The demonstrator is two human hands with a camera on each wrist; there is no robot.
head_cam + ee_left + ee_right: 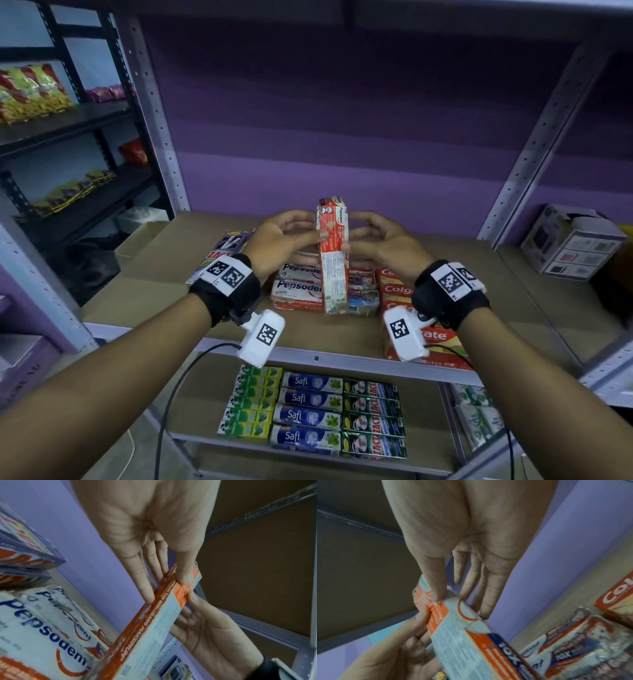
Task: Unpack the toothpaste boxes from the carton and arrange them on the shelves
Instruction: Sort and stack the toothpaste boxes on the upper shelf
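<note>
Black shelving at the far left carries snack packets. Further right, on the brown upper shelf of the grey rack, a purple box lies behind the left hand. That hand pinches the upper part of a red-and-white Pepsodent box between thumb and fingers; the left wrist view shows the thumb on one broad face and the fingers along the opposite edge. The box stands roughly upright, held in the air above a stack of Pepsodent boxes lying flat on the shelf. The right hand grasps the same box from the other side, thumb and fingertips pressed to its top end. Just right of the stack sit red Colgate boxes, partly hidden by the right wrist. On the lower shelf, green boxes, Safi boxes and dark boxes lie in neat rows. A grey carton stands at the far right.
</note>
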